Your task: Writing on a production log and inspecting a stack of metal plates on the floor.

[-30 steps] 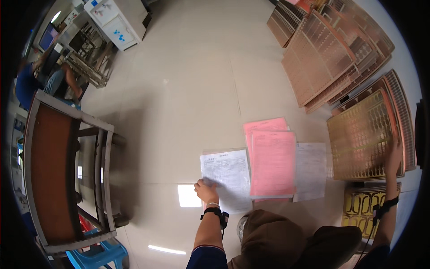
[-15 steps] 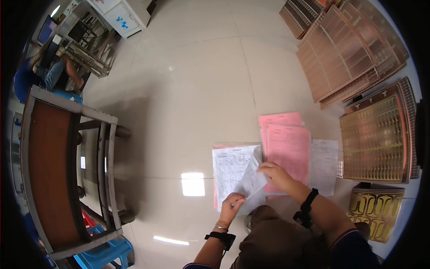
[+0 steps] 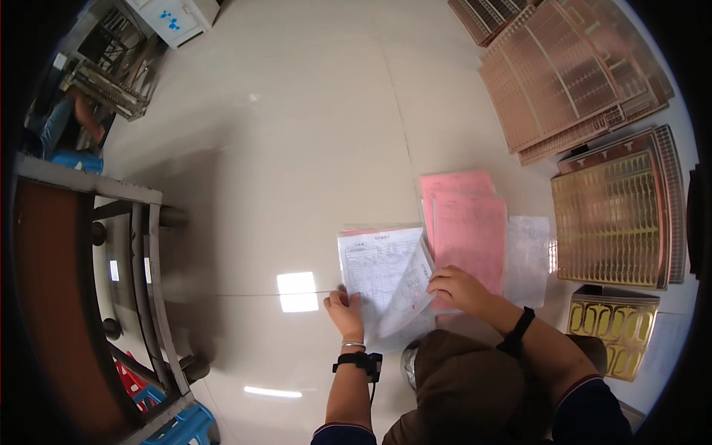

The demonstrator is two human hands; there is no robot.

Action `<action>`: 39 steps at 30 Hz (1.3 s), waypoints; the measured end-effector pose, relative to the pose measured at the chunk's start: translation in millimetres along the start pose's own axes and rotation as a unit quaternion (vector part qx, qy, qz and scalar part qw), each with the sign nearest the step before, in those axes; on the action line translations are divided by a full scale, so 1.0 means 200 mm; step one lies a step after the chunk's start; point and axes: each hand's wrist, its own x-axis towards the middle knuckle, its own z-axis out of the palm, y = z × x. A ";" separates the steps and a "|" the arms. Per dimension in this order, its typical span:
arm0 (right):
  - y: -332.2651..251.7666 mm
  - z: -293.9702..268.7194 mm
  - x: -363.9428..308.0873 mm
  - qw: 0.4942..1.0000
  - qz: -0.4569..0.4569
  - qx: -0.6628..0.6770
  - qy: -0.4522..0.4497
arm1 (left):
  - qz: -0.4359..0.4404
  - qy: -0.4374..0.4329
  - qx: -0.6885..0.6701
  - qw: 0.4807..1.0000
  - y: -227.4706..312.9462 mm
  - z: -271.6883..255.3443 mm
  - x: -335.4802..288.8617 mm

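A stack of white printed forms (image 3: 378,259) in clear sleeves lies on the floor in front of me. My right hand (image 3: 457,288) pinches the turned-up edge of a white sheet (image 3: 409,297), which is folded back over the stack's right side. At the stack's left edge is my left hand (image 3: 344,311), its fingers curled round the edge and its thumb on the sheets. Pink printed forms (image 3: 469,237), also in sleeves, overlap just right of the stack. A pale sleeved sheet (image 3: 528,259) sticks out beyond them. My right forearm passes over the lower part of the pink forms.
Patterned copper-coloured plates (image 3: 556,81) and gold-patterned panels (image 3: 608,222) stand along the right, with a smaller yellow-gold panel (image 3: 614,334) nearer me. A wheeled metal frame cart (image 3: 152,297) stands left, near a blue stool (image 3: 185,424). Far left, another person's leg (image 3: 85,115) shows.
My left hand has moved from the folded sheet's lower part to the stack's left edge. My right hand still holds the sheet's edge. The whole view has shifted slightly.
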 end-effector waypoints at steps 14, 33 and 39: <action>0.02 -0.06 -0.05 0.998 -0.038 -0.006 -0.051 | -0.070 0.077 -0.102 0.989 -0.17 -0.21 0.13; 0.31 -1.57 -1.30 0.810 0.412 -0.354 0.219 | 0.500 0.149 -0.011 0.853 1.27 -0.65 0.32; 0.30 -1.61 -1.74 0.708 0.342 -0.418 0.455 | 0.328 -0.177 -0.097 0.923 2.02 -0.22 -0.03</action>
